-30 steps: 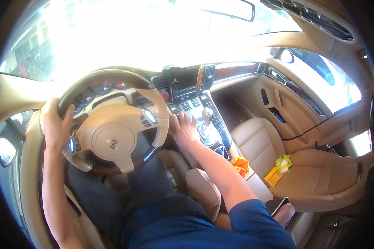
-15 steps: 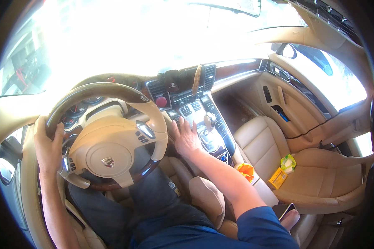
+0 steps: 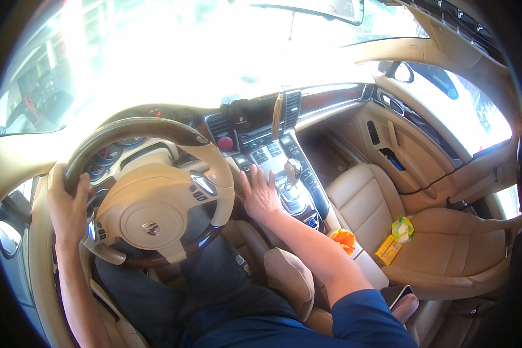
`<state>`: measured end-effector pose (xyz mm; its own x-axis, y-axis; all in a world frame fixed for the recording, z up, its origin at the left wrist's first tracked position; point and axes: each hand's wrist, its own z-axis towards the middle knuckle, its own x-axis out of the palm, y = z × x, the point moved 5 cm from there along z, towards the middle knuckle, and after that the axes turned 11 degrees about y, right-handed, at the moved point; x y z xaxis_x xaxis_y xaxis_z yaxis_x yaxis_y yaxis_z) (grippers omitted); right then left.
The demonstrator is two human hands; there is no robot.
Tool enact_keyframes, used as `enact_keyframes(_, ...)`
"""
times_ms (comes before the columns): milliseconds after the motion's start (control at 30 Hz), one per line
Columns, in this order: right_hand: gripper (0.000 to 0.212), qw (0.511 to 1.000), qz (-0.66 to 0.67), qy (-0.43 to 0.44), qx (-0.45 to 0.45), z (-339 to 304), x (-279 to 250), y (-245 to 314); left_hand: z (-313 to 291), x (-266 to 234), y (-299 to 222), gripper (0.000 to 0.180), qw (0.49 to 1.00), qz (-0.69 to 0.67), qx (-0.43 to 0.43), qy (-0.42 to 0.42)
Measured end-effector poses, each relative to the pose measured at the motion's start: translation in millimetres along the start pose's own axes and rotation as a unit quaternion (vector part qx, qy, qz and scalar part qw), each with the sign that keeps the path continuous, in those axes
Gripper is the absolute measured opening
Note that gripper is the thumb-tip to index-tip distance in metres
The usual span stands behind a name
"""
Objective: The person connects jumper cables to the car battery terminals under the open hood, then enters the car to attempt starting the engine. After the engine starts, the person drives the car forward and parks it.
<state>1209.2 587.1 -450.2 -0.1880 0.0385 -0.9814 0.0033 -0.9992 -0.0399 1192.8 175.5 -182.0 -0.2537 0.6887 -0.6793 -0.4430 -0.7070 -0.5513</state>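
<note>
Beige and brown, the steering wheel (image 3: 151, 209) sits before the person, the left hand (image 3: 66, 206) wrapped around its left rim. The right hand (image 3: 262, 198) grips nothing, fingers spread over the centre console (image 3: 277, 162), left of the gear lever (image 3: 293, 170) (whether they press, I cannot tell). Best: steady left hold, one deliberate fingertip.

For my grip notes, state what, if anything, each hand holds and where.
The left hand grips the round beige-and-brown steering wheel by its rim's left side. The right hand grips nothing visible, lying open on the black-and-silver centre console.
</note>
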Motion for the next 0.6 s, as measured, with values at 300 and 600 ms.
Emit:
enact_keyframes(300,0.09,1.0,-0.007,-0.011,-0.001,-0.9,3.2,-1.0,-0.8,2.7,0.9,0.015,0.999,-0.011,0.03,-0.025)
enact_keyframes(600,0.089,1.0,-0.011,-0.009,-0.004,-1.2,5.0,-1.0,-0.5,1.0,3.3,0.013,0.999,-0.008,0.027,-0.019)
